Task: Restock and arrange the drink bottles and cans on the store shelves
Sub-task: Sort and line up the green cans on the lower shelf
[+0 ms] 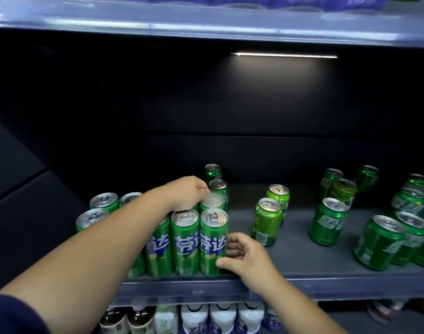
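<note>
A thin white light strip (284,54) glows high up, right of centre, throwing a pale patch on the matte black back panel (206,104) just below it. A horizontal seam crosses that panel lower down. At the left, a dark side wall (18,165) angles inward.

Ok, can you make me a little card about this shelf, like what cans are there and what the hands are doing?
Place: dark store shelf
Tall cans: green, upright, packed in rows on the left
Short cans: green, upright, spread loosely on the right
Left hand: over the tops of tall cans behind the front row; grip unclear
Right hand: holds the front right can by its side
Below: bottles on the next shelf down
</note>
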A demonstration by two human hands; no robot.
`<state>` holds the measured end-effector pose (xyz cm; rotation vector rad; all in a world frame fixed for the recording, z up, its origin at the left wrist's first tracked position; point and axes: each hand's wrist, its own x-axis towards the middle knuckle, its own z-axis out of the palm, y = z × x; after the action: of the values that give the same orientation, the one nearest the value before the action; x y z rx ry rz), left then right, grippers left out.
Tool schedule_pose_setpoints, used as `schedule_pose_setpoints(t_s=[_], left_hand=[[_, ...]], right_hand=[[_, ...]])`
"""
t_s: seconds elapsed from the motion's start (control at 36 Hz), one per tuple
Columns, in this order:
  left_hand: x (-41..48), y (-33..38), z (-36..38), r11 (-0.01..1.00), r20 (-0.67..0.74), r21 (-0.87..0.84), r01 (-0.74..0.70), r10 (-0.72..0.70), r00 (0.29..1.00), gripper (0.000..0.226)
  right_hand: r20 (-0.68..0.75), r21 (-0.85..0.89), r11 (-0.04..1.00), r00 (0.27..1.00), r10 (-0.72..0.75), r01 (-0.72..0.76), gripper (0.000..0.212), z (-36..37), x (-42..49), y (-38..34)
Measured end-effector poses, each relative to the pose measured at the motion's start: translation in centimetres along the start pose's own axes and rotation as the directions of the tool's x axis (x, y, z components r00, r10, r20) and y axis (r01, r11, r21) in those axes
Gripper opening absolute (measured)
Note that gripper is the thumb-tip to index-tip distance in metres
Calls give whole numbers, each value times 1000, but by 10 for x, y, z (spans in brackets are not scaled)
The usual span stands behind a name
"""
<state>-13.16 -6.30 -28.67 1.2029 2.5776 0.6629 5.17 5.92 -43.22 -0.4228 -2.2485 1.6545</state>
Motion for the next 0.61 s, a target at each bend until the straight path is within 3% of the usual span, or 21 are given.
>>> schedule_pose_setpoints(t_s=[0.25, 0.36, 0.53, 0.61], left_hand=[[3, 1, 0, 1000, 15, -23, 5, -5, 1000, 30], [0, 4, 0, 1000, 19, 18, 1, -1, 1000, 29], [-4, 7, -1, 995, 24, 92, -27, 25, 999, 28], [-6, 6, 0, 995, -14, 99, -29, 31, 999, 25]], right_hand=[[-9, 34, 999, 1000, -8, 9, 49, 3, 0, 5], [-13, 31, 999, 1000, -10, 11, 58, 4, 0, 3], [-8, 14, 1000, 1000, -27, 27, 46, 3, -5, -5], [-7, 19, 999, 1000, -27, 27, 55, 4, -7, -9]])
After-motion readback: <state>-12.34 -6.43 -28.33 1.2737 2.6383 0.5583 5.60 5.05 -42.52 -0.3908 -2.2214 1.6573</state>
